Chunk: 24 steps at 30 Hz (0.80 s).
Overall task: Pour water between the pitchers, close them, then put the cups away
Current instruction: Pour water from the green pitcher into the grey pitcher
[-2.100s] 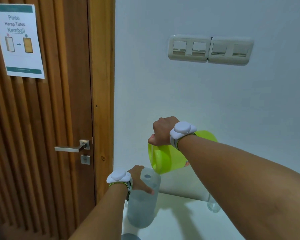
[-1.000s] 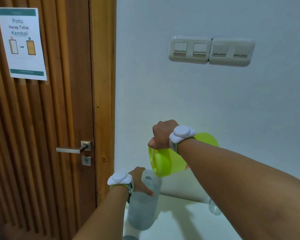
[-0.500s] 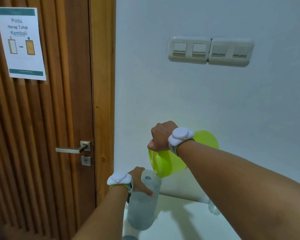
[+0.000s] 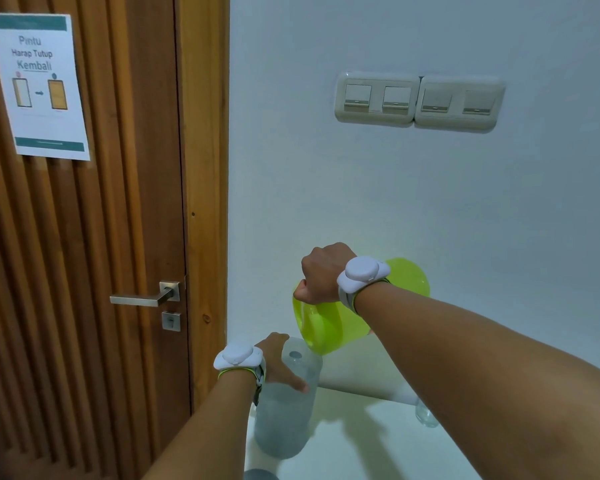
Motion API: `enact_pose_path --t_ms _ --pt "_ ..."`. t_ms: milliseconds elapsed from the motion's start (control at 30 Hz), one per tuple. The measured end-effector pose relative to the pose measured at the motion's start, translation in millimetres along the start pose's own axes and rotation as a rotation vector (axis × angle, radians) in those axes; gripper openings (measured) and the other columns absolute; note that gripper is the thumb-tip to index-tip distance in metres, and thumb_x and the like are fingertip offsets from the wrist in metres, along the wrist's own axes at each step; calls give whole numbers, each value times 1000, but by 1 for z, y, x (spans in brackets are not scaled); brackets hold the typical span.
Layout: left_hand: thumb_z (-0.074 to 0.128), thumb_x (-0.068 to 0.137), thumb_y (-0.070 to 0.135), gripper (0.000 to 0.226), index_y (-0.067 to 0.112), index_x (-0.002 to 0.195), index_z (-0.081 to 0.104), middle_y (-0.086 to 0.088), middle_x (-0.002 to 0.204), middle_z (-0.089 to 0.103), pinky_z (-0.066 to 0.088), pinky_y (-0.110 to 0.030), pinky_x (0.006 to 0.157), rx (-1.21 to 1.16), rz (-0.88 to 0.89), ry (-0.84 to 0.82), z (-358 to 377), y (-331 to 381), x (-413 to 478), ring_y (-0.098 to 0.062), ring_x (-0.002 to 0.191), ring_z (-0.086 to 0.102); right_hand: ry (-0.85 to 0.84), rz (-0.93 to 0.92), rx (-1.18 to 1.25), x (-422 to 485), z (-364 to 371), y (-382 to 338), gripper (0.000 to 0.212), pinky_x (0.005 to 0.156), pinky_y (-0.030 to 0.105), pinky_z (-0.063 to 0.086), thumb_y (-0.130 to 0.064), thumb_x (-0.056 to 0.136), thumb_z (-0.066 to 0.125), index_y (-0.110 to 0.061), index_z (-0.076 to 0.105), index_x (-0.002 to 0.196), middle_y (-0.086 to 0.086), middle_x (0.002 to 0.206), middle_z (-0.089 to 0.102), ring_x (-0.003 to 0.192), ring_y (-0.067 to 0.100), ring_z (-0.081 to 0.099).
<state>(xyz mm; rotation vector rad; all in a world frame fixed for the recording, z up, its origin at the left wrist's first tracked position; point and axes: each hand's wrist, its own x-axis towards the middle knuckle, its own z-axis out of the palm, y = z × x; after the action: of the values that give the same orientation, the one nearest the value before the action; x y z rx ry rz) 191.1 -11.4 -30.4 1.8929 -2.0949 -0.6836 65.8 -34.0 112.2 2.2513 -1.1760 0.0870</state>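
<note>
The right hand's (image 4: pixel 323 271) fingers are curled into a fist, gripping the green pitcher (image 4: pixel 329 323). The pitcher hangs tilted, its mouth dipping toward seven o'clock just above the clear pitcher (image 4: pixel 284 420). The left hand (image 4: pixel 278 358) wraps the clear pitcher near its top, thumb laid across the side. It stands upright on the white table (image 4: pixel 361 445). At its three o'clock, a clear cup (image 4: pixel 426 415) shows beside the right forearm.

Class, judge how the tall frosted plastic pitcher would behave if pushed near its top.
Probably heavy: the tall frosted plastic pitcher seems mostly full of water. Likely tippy, being tall and narrow; the left hand grips its upper part.
</note>
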Motion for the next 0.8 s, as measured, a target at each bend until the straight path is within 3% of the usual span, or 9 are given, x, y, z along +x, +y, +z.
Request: enact_pose_path --t_ms 167,333,567,800 --pt "81 76 44 93 14 147 32 -3 148 40 43 -31 103 14 1 -4 -1 3 -4 -21 132 47 1 -8 -2 -2 1 -2 34 50 22 23 -31 77 51 -14 34 53 1 54 39 45 20 33" --pt "81 77 43 90 13 147 33 -3 148 41 42 -29 103 16 4 -2 -2 5 -7 -21 132 47 -7 -9 1 -3 2 -2 34 50 22 24 -31 78 51 -14 35 54 2 55 39 50 25 39" --pt "83 73 45 94 15 147 33 -2 147 42 43 -31 103 -9 -7 -10 -3 3 -6 -21 131 48 -18 1 -1 -4 5 -1 35 49 22 23 -32 79 51 -14 34 53 1 55 38 44 18 30" --pt "83 73 46 92 14 145 35 -2 146 42 43 -30 101 1 -7 -2 -3 2 -7 -21 129 49 -13 -3 4 -6 6 -3 36 49 22 24 -33 79 51 -15 34 53 0 55 37 48 22 35"
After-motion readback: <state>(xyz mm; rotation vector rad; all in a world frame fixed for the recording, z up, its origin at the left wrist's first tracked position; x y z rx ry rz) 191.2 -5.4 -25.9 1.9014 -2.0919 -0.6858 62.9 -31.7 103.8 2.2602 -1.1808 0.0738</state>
